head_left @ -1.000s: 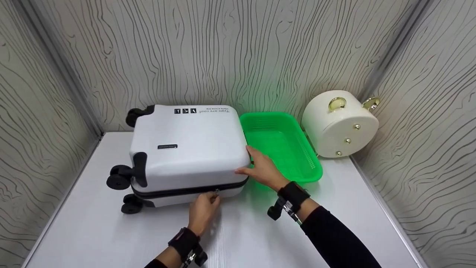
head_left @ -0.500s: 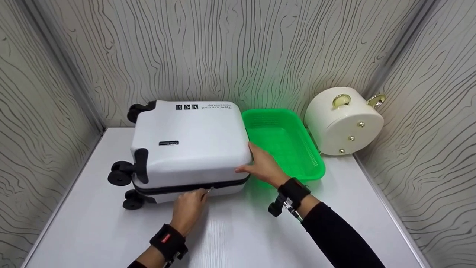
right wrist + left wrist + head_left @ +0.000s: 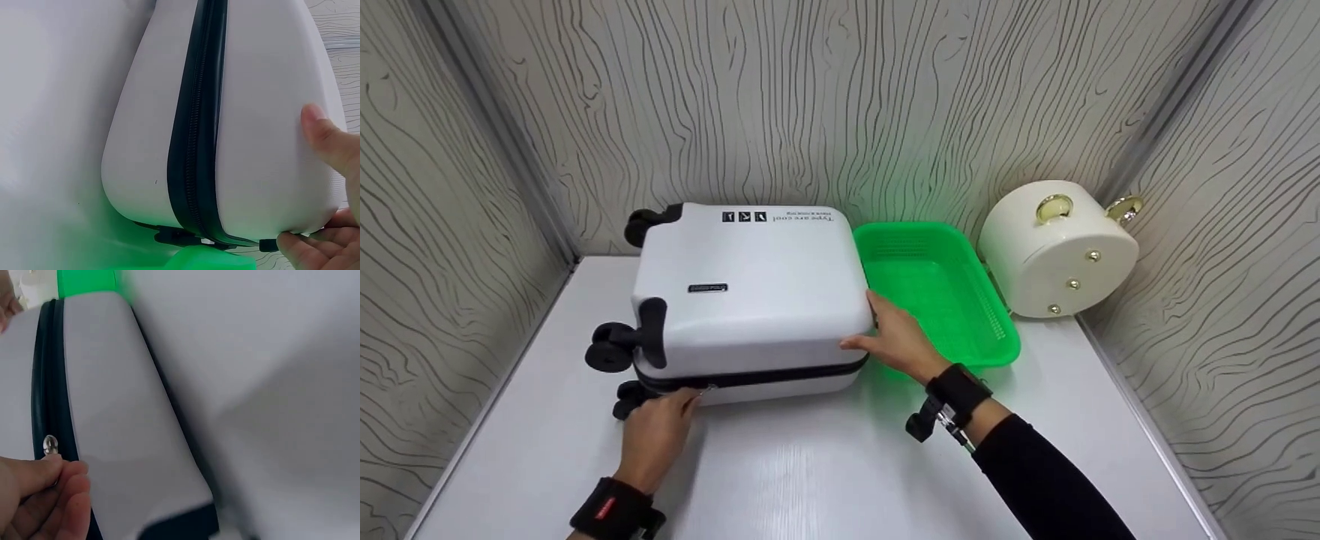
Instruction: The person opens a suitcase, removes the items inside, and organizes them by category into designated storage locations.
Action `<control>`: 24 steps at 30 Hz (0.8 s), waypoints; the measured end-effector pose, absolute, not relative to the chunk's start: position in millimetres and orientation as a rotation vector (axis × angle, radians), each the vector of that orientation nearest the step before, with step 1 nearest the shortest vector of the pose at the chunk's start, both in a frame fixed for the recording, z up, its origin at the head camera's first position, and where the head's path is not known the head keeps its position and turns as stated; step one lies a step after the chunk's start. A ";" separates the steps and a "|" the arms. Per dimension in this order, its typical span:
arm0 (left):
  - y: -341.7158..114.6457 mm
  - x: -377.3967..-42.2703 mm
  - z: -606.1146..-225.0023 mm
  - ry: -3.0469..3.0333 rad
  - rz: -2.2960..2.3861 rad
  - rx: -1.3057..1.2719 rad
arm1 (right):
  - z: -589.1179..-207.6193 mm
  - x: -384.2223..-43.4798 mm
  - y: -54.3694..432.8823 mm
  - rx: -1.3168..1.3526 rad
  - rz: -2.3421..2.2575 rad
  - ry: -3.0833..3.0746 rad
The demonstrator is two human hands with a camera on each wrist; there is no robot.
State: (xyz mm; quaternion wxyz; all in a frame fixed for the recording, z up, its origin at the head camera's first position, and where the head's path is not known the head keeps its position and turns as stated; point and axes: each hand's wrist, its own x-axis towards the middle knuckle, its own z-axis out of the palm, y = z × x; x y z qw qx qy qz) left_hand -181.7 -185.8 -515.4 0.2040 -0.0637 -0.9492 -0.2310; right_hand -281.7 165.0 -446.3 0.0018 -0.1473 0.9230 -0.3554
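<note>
A large white hard-shell suitcase (image 3: 757, 262) is being held flat just beyond the fingers of the left hand (image 3: 656, 435) and right hand (image 3: 904, 345), its long axis lying crosswise before them. A green plastic basket (image 3: 1009, 348) is being seen right beside the right fingers. A black zipper strip (image 3: 787, 374) is being seen running mostly rightward from the left fingers. One corner's being clasped by the right; the silver metal pull (image 3: 50, 442) is being pinched by the left, the nearer hand!
</note>
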 end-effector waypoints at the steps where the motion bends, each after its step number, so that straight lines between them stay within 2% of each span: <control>1: -193.7 -180.6 -513.5 -2.657 -0.643 -0.154 | -446.1 -281.5 164.9 -0.460 -1.111 2.896; 10: -258.9 -174.3 -502.1 -2.667 -0.570 -0.076 | -444.8 -279.4 164.1 -0.475 -1.053 2.921; 24: -311.1 -214.8 -496.1 -2.848 -0.845 -0.114 | -444.7 -276.1 156.0 -0.410 -1.021 2.966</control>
